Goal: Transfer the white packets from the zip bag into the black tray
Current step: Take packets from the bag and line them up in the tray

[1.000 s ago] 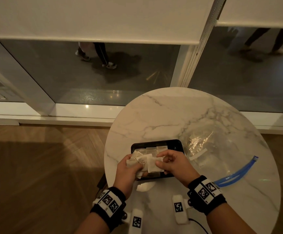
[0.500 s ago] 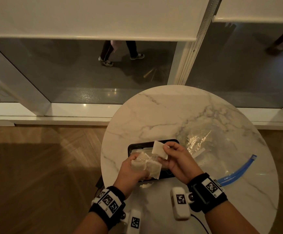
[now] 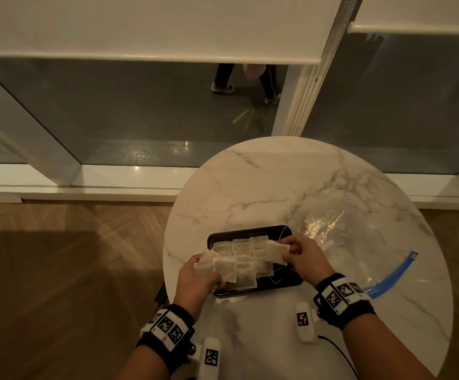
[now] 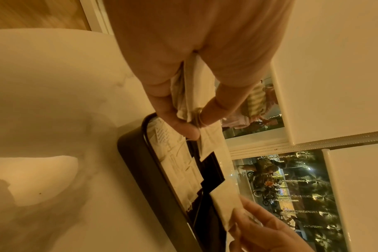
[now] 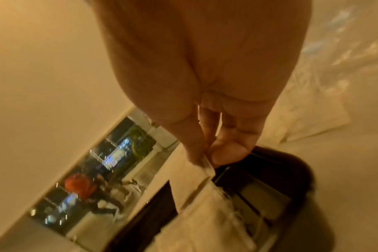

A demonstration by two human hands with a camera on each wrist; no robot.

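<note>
A black tray lies on the round marble table and holds several white packets. My left hand grips a bunch of white packets over the tray's left end; the left wrist view shows the bunch pinched between thumb and fingers above the tray. My right hand pinches a single white packet over the tray's right half, and the right wrist view shows that packet hanging from my fingertips. The clear zip bag with its blue zip strip lies flat to the right.
The table stands against a low white sill below large windows with white blinds. A person's legs show outside the glass. Wood floor lies left of the table. The table's far half is bare marble.
My right hand has pulled one packet away from the bunch and carried it rightward over the tray. My left hand has kept its bunch and shifted slightly left.
</note>
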